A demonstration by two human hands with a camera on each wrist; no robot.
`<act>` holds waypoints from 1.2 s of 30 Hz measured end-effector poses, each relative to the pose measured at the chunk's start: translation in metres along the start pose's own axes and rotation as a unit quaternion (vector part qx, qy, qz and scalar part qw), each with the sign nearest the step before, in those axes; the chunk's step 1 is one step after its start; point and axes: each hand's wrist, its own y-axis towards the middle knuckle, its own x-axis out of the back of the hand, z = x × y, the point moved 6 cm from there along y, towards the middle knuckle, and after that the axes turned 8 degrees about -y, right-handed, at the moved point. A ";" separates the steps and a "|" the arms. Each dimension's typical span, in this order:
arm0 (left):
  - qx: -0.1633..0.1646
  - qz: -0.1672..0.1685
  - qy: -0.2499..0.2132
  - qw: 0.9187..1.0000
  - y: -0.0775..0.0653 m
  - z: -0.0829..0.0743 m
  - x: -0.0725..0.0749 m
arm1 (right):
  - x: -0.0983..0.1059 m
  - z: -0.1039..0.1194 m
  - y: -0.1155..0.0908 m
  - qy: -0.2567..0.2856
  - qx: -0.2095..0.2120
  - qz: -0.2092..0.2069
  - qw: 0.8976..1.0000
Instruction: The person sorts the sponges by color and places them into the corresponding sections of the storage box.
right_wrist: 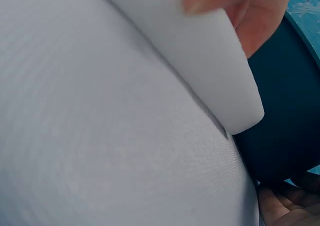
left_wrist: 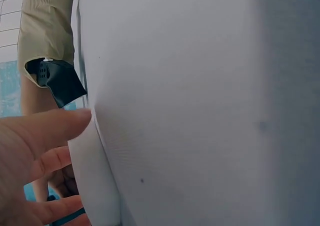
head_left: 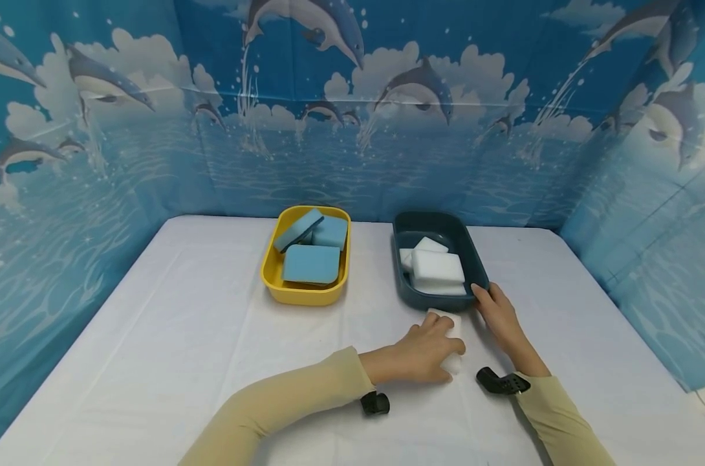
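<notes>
A white sponge block (head_left: 454,330) lies on the table close in front of a dark blue plastic tub (head_left: 471,259). My left hand (head_left: 419,353) reaches over this block from the left and grips it, thumb toward the near end and fingers spread across it. In the right wrist view, part of the left hand overlaps the block (right_wrist: 215,71), whose far end lies beside the tub. My right hand (head_left: 500,320) holds the tub's near right corner, with the thumb at the rim. Inside the tub sit several white sponges (head_left: 438,266).
A yellow tub (head_left: 303,296) with several blue sponges (head_left: 312,262) stands to the left of the dark one. Both tubs are on a white-covered table (head_left: 172,336). A dolphin-print curtain (head_left: 294,162) hangs behind the table and along its sides.
</notes>
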 end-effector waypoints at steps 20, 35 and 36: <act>-0.058 -0.091 -0.031 0.994 -0.031 0.015 0.014 | -0.002 0.002 -0.001 0.011 0.000 0.007 1.000; -0.071 -0.108 -0.037 0.991 -0.044 0.011 0.048 | -0.002 0.001 0.000 -0.003 -0.004 0.004 1.000; -0.071 -0.108 -0.039 0.991 -0.045 0.011 0.048 | -0.002 0.002 0.000 -0.003 -0.003 0.004 1.000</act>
